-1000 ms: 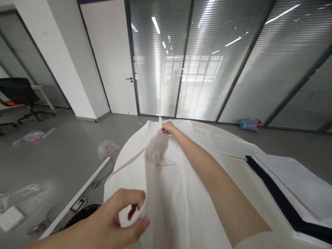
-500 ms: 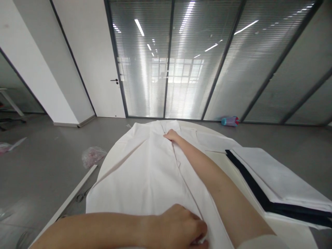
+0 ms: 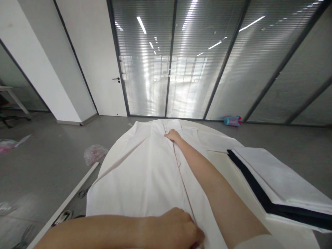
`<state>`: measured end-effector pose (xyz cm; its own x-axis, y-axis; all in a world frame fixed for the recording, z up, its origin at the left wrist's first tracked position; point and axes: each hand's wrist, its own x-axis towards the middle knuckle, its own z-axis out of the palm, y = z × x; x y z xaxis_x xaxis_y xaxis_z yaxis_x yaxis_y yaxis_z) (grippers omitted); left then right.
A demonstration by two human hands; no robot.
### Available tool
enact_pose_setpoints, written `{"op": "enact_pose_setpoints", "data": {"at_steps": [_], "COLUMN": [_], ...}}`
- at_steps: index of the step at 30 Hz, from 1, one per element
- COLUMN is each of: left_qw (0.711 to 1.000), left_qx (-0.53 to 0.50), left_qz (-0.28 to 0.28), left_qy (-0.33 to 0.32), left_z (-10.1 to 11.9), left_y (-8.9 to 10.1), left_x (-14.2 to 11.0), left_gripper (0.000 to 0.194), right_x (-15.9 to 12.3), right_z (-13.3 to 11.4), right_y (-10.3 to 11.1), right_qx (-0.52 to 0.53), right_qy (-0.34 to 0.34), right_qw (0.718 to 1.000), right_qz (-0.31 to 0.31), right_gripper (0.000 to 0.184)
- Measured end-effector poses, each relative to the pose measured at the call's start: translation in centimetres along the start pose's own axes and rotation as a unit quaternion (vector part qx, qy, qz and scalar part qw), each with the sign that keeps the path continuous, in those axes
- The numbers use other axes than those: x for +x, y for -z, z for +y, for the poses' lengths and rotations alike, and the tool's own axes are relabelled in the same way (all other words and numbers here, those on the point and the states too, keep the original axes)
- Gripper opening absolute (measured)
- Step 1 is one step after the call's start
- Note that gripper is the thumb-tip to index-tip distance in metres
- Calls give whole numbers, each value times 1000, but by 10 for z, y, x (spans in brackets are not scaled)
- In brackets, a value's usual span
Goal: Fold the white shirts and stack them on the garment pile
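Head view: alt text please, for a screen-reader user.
The left hand and right hand rest on a white garment spread over a round white table. Folded white fabric with a dark edge lies to the right, before a glass wall with blinds.

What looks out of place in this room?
A crumpled clear plastic bag with pink inside lies loose on the grey floor beside the round white table. It looks like dropped litter rather than something put there.
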<state>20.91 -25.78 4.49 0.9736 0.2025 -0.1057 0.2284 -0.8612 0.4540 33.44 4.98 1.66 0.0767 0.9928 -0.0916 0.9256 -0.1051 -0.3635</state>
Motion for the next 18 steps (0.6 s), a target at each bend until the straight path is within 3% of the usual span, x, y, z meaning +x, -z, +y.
{"op": "enact_pose_setpoints", "data": {"at_steps": [4, 7, 9, 12, 15, 18], "left_qw": [998, 997, 987, 939, 922, 938], "left_qx": [51, 56, 75, 149, 172, 154], "left_qz": [-7, 54, 137, 261, 272, 254], "left_qy": [-30, -13, 48, 167, 216, 180], "left_z": [4, -19, -57, -141, -224, -273], "left_y": [5, 27, 50, 87, 113, 121], "left_x": [-6, -10, -9, -1, 15, 33], "left_gripper": [25, 34, 38, 21, 43, 52], "right_x": [-18, -40, -67, -132, -214, -285], "right_z": [-5, -3, 4, 20, 39, 54], "right_y": [12, 33, 50, 68, 70, 57], "right_qx": [11, 11, 5, -26, -76, -68], "right_qy": [11, 25, 35, 93, 127, 150], "right_qw": [1000, 1000, 999, 993, 972, 957], "right_qz": [4, 2, -6, -73, -184, -241], "right_gripper": [35, 30, 29, 40, 49, 42]}}
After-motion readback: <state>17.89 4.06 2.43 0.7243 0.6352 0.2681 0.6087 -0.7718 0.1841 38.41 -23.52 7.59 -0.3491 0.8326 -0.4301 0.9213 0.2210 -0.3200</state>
